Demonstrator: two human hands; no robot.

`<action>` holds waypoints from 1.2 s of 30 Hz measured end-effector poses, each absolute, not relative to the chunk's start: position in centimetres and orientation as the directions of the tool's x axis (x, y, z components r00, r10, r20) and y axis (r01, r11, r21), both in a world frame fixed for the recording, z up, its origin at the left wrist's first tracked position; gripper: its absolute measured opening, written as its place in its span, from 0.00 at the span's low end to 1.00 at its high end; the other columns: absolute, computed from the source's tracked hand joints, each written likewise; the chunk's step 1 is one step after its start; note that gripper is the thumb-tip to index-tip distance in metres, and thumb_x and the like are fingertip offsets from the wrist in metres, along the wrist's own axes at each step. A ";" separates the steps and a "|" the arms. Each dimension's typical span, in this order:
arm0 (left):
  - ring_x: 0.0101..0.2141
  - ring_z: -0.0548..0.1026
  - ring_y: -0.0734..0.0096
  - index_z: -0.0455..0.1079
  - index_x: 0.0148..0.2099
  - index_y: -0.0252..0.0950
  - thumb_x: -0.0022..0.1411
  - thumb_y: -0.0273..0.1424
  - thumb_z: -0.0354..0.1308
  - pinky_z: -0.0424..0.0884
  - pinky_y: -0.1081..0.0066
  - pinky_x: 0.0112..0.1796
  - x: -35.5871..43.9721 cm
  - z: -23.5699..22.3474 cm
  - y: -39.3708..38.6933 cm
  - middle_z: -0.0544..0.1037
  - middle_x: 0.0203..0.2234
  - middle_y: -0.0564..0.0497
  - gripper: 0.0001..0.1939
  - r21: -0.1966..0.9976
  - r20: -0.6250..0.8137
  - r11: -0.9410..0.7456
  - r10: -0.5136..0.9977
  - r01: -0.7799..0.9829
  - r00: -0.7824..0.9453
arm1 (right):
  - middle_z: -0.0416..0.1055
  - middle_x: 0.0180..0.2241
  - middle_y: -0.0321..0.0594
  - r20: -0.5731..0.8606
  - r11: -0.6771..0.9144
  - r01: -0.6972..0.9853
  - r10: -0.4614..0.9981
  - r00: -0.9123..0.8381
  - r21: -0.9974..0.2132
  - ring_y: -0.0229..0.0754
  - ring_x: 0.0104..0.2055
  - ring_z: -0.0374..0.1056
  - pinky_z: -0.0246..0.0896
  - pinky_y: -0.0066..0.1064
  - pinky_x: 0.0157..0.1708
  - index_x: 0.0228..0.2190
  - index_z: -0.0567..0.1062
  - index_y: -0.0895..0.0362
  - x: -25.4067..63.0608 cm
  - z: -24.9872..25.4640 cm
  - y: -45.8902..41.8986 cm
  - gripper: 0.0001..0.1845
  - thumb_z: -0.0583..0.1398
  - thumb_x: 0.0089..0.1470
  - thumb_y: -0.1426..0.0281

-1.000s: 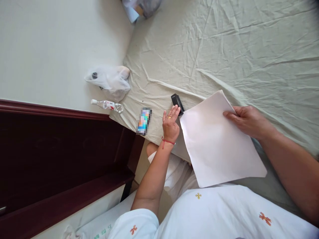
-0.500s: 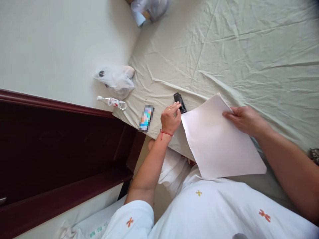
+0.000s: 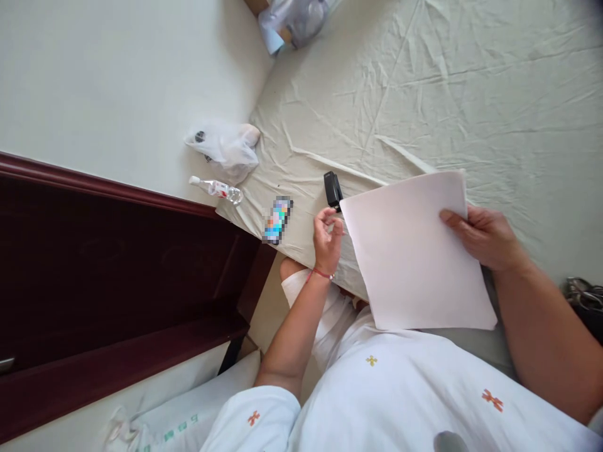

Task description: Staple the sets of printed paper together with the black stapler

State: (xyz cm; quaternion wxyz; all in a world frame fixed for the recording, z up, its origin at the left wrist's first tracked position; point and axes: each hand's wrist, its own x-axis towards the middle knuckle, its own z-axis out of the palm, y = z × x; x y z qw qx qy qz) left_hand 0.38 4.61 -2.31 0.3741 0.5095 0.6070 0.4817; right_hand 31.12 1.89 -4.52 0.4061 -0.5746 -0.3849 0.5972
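Observation:
My right hand (image 3: 485,235) grips a stack of white paper sheets (image 3: 414,251) by its right edge, thumb on top and fingers underneath. The stack is held tilted above the bed, close to my lap. Next to its upper left corner lies a black stapler (image 3: 333,189) on the sheet. My left hand (image 3: 328,238) is just below the stapler and left of the paper, fingers loosely curled and apart from the thumb, with nothing visible in them. A red string bracelet circles that wrist.
A phone (image 3: 277,220) with a blurred screen lies left of my left hand. Further left are a plastic bottle (image 3: 219,189) and a white plastic bag (image 3: 228,150) by the wall. Another bag (image 3: 301,22) stands at the far corner. The bed's dark wooden side (image 3: 117,263) is at left.
My left hand has come off the stapler and drawn back toward me. My right hand has shifted the paper stack slightly, and its top edge now lies straighter.

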 end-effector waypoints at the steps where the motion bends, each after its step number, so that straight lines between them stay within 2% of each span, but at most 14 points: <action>1: 0.50 0.77 0.64 0.70 0.60 0.40 0.61 0.58 0.62 0.75 0.69 0.44 1.2 -2.3 3.1 0.75 0.57 0.40 0.35 0.991 -0.073 0.087 0.988 0.101 -0.135 | 0.75 0.25 0.35 -0.372 -0.370 -0.080 0.928 0.001 -0.925 0.39 0.23 0.68 0.63 0.27 0.19 0.32 0.79 0.53 31.0 -4.5 1.8 0.23 0.70 0.51 0.46; 4: 0.51 0.78 0.62 0.74 0.58 0.40 0.57 0.56 0.67 0.74 0.68 0.50 3.5 -2.3 -0.4 0.79 0.53 0.43 0.34 0.959 -0.242 0.245 0.970 -0.145 0.038 | 0.76 0.26 0.35 -0.364 -0.355 -0.158 0.931 0.032 -0.922 0.38 0.22 0.68 0.66 0.27 0.19 0.32 0.80 0.53 30.7 -4.0 1.8 0.23 0.72 0.49 0.46; 7: 0.44 0.82 0.59 0.80 0.48 0.36 0.51 0.49 0.74 0.77 0.64 0.46 4.5 -2.7 -1.9 0.84 0.43 0.43 0.28 0.876 -0.439 0.438 0.898 -0.203 0.044 | 0.79 0.28 0.37 -0.394 -0.370 -0.273 0.919 0.036 -0.888 0.38 0.22 0.70 0.67 0.28 0.19 0.33 0.81 0.53 30.4 -3.6 1.8 0.24 0.73 0.46 0.46; 9: 0.41 0.82 0.59 0.81 0.44 0.34 0.50 0.47 0.75 0.78 0.62 0.45 4.6 -3.0 -2.2 0.84 0.40 0.43 0.26 0.852 -0.486 0.483 0.873 -0.200 0.038 | 0.80 0.29 0.38 -0.415 -0.388 -0.320 0.910 0.019 -0.864 0.39 0.22 0.71 0.68 0.29 0.19 0.33 0.81 0.53 30.2 -3.5 1.7 0.24 0.74 0.45 0.47; 16: 0.42 0.82 0.62 0.82 0.45 0.36 0.52 0.51 0.73 0.80 0.64 0.44 4.0 -4.4 -2.2 0.84 0.46 0.43 0.26 0.902 -0.409 0.412 0.911 -0.133 0.049 | 0.81 0.29 0.41 -0.488 -0.472 -0.369 0.871 -0.055 -0.801 0.42 0.24 0.74 0.72 0.30 0.21 0.31 0.80 0.55 29.9 -3.4 1.4 0.28 0.77 0.37 0.47; 20: 0.46 0.82 0.63 0.82 0.47 0.36 0.55 0.51 0.71 0.80 0.65 0.49 3.9 -4.8 -2.2 0.84 0.47 0.44 0.27 0.921 -0.380 0.379 0.925 -0.093 -0.002 | 0.83 0.33 0.42 -0.488 -0.488 -0.378 0.867 -0.103 -0.787 0.43 0.26 0.77 0.74 0.30 0.24 0.34 0.81 0.55 29.9 -3.5 1.5 0.25 0.77 0.40 0.52; 24: 0.47 0.82 0.62 0.82 0.46 0.35 0.54 0.51 0.72 0.78 0.64 0.51 4.1 -4.3 -1.8 0.85 0.47 0.44 0.27 0.934 -0.353 0.343 0.928 -0.098 -0.118 | 0.83 0.34 0.40 -0.434 -0.458 -0.387 0.888 -0.155 -0.800 0.43 0.29 0.78 0.75 0.30 0.27 0.38 0.81 0.54 29.9 -3.5 1.6 0.25 0.77 0.42 0.53; 27: 0.51 0.81 0.61 0.82 0.48 0.35 0.54 0.50 0.73 0.76 0.64 0.54 4.4 -3.7 -1.3 0.84 0.50 0.43 0.27 0.953 -0.296 0.277 0.937 -0.125 -0.185 | 0.83 0.36 0.38 -0.385 -0.423 -0.381 0.906 -0.174 -0.822 0.42 0.32 0.78 0.75 0.30 0.31 0.41 0.81 0.52 29.9 -3.5 1.7 0.23 0.76 0.45 0.56; 30: 0.49 0.81 0.62 0.81 0.49 0.34 0.53 0.51 0.73 0.76 0.65 0.53 4.5 -3.9 -0.9 0.83 0.50 0.42 0.29 0.948 -0.312 0.292 0.931 -0.127 -0.192 | 0.80 0.33 0.35 -0.349 -0.371 -0.285 0.929 -0.126 -0.884 0.41 0.30 0.75 0.73 0.30 0.29 0.39 0.81 0.52 29.7 -3.8 1.9 0.18 0.73 0.50 0.55; 32: 0.44 0.81 0.65 0.81 0.47 0.33 0.52 0.54 0.72 0.76 0.67 0.48 4.4 -4.4 -0.7 0.84 0.45 0.44 0.31 0.939 -0.340 0.320 0.917 -0.123 -0.210 | 0.76 0.29 0.33 -0.322 -0.324 -0.105 0.946 -0.034 -0.940 0.38 0.26 0.70 0.66 0.27 0.24 0.35 0.79 0.53 29.6 -4.1 2.1 0.14 0.71 0.52 0.57; 34: 0.36 0.79 0.70 0.79 0.40 0.32 0.52 0.57 0.69 0.75 0.71 0.40 4.2 -5.0 -0.7 0.83 0.35 0.48 0.31 0.936 -0.350 0.332 0.902 -0.113 -0.252 | 0.72 0.25 0.33 -0.273 -0.275 0.049 0.961 0.050 -0.960 0.37 0.25 0.65 0.59 0.26 0.21 0.32 0.78 0.53 29.5 -4.3 2.3 0.11 0.69 0.53 0.59; 36: 0.28 0.74 0.75 0.75 0.31 0.32 0.52 0.61 0.67 0.70 0.73 0.32 3.9 -5.5 -0.7 0.77 0.25 0.52 0.32 0.929 -0.370 0.351 0.880 -0.116 -0.298 | 0.72 0.26 0.34 -0.250 -0.252 0.024 0.967 0.050 -0.968 0.39 0.25 0.65 0.60 0.28 0.21 0.32 0.78 0.52 29.3 -4.4 2.3 0.10 0.68 0.54 0.59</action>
